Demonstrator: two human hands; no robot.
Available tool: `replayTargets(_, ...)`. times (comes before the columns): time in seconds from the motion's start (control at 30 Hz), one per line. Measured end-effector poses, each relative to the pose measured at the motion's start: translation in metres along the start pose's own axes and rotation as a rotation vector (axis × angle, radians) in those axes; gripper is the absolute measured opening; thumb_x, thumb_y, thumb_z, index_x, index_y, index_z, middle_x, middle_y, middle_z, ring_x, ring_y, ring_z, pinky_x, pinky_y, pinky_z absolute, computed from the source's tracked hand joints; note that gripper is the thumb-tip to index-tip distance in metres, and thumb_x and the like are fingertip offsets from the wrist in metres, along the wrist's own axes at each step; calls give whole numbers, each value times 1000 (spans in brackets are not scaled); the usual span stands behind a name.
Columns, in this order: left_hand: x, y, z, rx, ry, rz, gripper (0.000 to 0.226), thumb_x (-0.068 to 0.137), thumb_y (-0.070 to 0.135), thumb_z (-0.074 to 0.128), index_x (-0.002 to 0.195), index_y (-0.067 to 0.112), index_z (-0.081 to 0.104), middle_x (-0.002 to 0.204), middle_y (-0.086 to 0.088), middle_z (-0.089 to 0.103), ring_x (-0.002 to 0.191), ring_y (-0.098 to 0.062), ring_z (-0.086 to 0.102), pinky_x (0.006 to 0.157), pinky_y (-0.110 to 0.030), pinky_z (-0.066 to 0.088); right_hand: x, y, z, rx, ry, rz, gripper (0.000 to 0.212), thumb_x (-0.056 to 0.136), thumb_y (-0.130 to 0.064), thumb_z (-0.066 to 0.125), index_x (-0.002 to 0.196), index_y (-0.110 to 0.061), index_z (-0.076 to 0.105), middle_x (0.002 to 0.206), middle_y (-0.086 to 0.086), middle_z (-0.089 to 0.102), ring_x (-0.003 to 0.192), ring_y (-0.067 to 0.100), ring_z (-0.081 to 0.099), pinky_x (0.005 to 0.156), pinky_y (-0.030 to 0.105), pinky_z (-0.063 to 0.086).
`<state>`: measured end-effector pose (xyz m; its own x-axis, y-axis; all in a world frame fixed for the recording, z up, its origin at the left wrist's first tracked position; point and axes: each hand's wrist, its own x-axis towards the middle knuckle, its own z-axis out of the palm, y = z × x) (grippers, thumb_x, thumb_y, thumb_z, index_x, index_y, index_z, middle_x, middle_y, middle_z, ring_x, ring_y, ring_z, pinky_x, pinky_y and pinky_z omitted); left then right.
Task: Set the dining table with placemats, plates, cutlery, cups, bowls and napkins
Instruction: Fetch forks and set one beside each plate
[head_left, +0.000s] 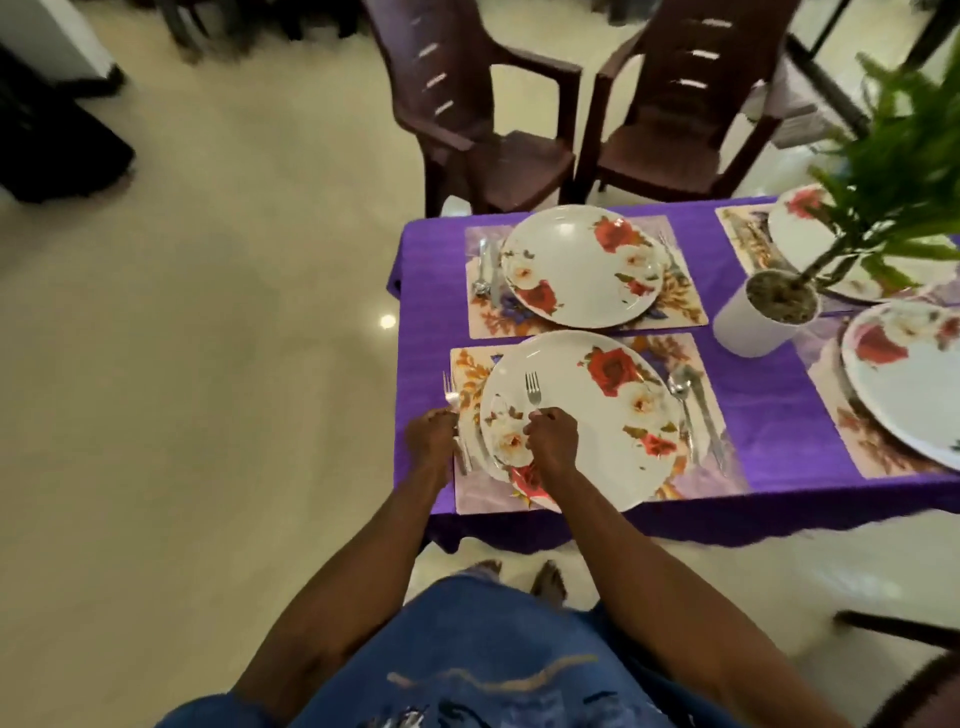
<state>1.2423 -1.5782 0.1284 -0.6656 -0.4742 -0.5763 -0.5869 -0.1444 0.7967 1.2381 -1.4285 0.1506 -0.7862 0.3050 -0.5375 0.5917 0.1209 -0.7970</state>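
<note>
The room is softly and evenly lit from overhead — one small bright glint sits on the pale floor (387, 321) just left of the purple worktop (779, 405). Soft sheen shows on the plate (576, 270) farther across the worktop. Shadows are faint. Wide-angle distortion bends the chairs (467, 104) beyond the worktop outward. The plant (893, 171) on the worktop's right part is smeared by motion blur, and the frame edges are soft.

Four floral plates (582, 265) are counted on the purple tablecloth (769, 415), each on one of four placemats (670, 467). Three forks (533, 388) are seen, two spoons (679, 387) and two knives (704, 410). One potted plant (769, 317) is set on the cloth; two brown chairs (467, 104) are placed beyond it.
</note>
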Motion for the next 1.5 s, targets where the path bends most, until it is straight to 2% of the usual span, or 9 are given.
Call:
replayTargets(0.07, 0, -2, -4, 20, 44, -51, 17, 81, 9, 64, 64, 12, 65, 58, -1, 56, 52, -14, 47, 48, -26, 37, -1, 1, -3, -33, -31, -8, 15, 89, -8, 51, 88, -8, 67, 94, 10, 70, 88, 29, 64, 84, 44, 54)
replayTargets(0.17, -1, -5, -4, 84, 40, -64, 15, 81, 7, 67, 68, 9, 61, 59, -2, 50, 50, -12, 39, 44, -22, 31, 4, 2, -7, -88, -78, -18, 18, 90, -10, 51, 94, -7, 68, 98, 12, 70, 91, 31, 65, 87, 45, 54)
replayTargets(0.3, 4, -14, -1, 203, 5, -41, 5, 79, 10, 73, 76, 5, 71, 80, -11, 71, 72, -22, 65, 67, -37, 54, 16, 6, -9, -144, -81, -33, 15, 87, -11, 52, 87, -10, 66, 92, 16, 71, 90, 37, 66, 84, 48, 54)
replayTargets(0.4, 9, -13, 2, 268, 3, -22, 13, 73, 12, 77, 82, 4, 76, 82, -11, 74, 81, -26, 71, 78, -44, 59, 17, 7, -11, -183, -78, -47, 15, 87, -9, 52, 87, -6, 67, 89, 16, 70, 87, 36, 66, 84, 50, 54)
replayTargets(0.7, 4, -13, 8, 315, 25, 23, 10, 81, 10, 75, 88, 3, 75, 84, -8, 73, 69, -24, 69, 64, -35, 59, 19, 6, -18, -204, -68, -67, 7, 86, -4, 55, 84, -6, 61, 92, 15, 68, 89, 34, 64, 85, 47, 53)
replayTargets(0.8, 3, -17, 9, 322, 33, 58, 6, 83, 6, 71, 86, 3, 75, 83, -9, 73, 65, -22, 69, 60, -33, 60, 19, 8, -17, -216, -62, -68, 10, 83, -4, 55, 91, -1, 62, 96, 15, 67, 91, 31, 63, 87, 47, 52)
replayTargets(1.03, 3, -21, 8, 300, 29, 88, 6, 86, 3, 67, 82, 4, 72, 87, -9, 73, 69, -21, 69, 57, -32, 60, 15, 7, -16, -204, -44, -67, 12, 90, -9, 50, 85, -5, 60, 80, 9, 63, 72, 22, 59, 66, 32, 46)
replayTargets(1.27, 5, -24, 9, 327, 25, 107, 7, 88, 7, 70, 82, 5, 73, 81, -5, 71, 72, -22, 70, 66, -44, 62, 12, 14, -18, -222, -59, -71, 19, 92, -8, 51, 91, 0, 67, 82, 11, 68, 66, 18, 61, 57, 25, 42)
replayTargets(1.5, 3, -23, 8, 334, 24, 128, 7, 90, 11, 69, 85, 7, 72, 87, -6, 72, 76, -22, 70, 70, -43, 62, 14, 16, -17, -236, -32, -84, 18, 94, -10, 50, 95, -3, 66, 84, 4, 64, 75, 16, 59, 70, 27, 50)
